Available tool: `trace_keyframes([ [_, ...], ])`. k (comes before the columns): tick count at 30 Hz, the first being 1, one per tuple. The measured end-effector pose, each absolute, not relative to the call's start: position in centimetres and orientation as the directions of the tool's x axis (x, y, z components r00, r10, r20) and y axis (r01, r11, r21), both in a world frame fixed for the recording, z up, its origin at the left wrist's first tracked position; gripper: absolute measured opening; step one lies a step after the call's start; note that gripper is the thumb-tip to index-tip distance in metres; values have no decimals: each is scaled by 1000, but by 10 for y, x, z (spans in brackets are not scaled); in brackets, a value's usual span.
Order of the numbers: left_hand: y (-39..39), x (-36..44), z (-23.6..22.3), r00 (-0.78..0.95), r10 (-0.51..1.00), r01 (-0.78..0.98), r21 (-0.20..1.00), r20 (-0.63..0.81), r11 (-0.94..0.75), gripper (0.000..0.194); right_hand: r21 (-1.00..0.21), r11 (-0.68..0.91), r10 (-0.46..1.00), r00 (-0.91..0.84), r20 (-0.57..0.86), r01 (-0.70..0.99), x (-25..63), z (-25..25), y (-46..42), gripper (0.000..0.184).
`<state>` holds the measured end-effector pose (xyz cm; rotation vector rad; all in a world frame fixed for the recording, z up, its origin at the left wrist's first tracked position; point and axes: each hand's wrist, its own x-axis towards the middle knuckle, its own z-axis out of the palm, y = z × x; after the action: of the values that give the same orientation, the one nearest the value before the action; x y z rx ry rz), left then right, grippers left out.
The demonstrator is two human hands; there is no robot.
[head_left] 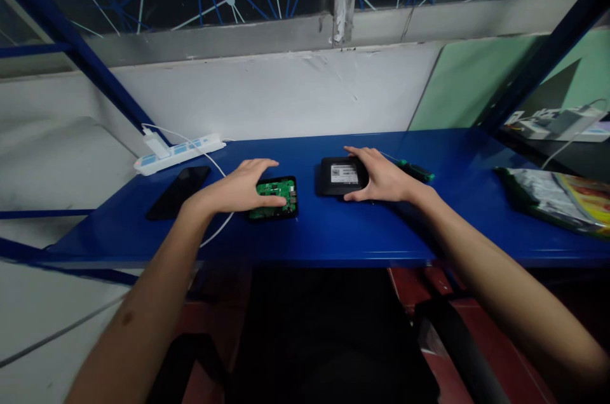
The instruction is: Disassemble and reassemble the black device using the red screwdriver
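Note:
A green circuit board (281, 188) sits in a shallow black case on the blue table. My left hand (243, 188) is over its left part, thumb lying across the board and fingers spread beyond the far edge. To the right, a black case cover (326, 183) with a white printed label faces up. My right hand (381, 176) spans its right end, fingers at the far edge and thumb at the near edge. Just behind the right wrist lies a screwdriver with a green and black handle (415, 170), partly hidden.
On the left are a dark phone (178, 193) and a white power strip (183, 153) with a plugged-in charger, whose white cable (216, 230) runs under my left wrist. A shiny packet (562, 197) lies at the right. Blue frame posts rise on both sides of the table (305, 245).

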<state>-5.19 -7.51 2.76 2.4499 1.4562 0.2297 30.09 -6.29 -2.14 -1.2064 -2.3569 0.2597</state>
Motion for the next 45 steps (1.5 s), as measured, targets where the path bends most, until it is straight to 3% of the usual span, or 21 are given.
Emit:
trace_keyframes([
  [4, -67, 6, 24, 633, 770, 698, 369, 82, -613, 90, -362, 631, 774, -522, 359, 686, 296, -22, -66, 116],
  [8, -50, 50, 7, 735, 666, 576, 399, 131, -714, 105, -363, 660, 749, -540, 384, 658, 293, -23, -69, 123],
  [13, -37, 59, -2, 745, 658, 557, 438, 111, -705, 106, -369, 647, 762, -543, 354, 667, 292, -21, -71, 137],
  [17, -36, 48, 0, 726, 666, 541, 458, 169, -705, 109, -347, 663, 746, -547, 380, 663, 292, -15, -72, 131],
  [25, -37, 35, 4, 683, 721, 583, 505, 120, -636, 110, -415, 639, 769, -548, 330, 647, 295, -17, -70, 127],
  [30, -39, 36, 5, 679, 723, 569, 529, 130, -630, 110, -396, 637, 770, -526, 361, 662, 297, -19, -67, 129],
  [41, -35, 59, 13, 748, 655, 526, 511, 101, -680, 118, -376, 633, 763, -460, 454, 677, 295, -20, -64, 123],
  [45, -31, 66, 14, 772, 626, 500, 504, 109, -704, 113, -393, 633, 763, -452, 462, 667, 298, -20, -65, 130],
])
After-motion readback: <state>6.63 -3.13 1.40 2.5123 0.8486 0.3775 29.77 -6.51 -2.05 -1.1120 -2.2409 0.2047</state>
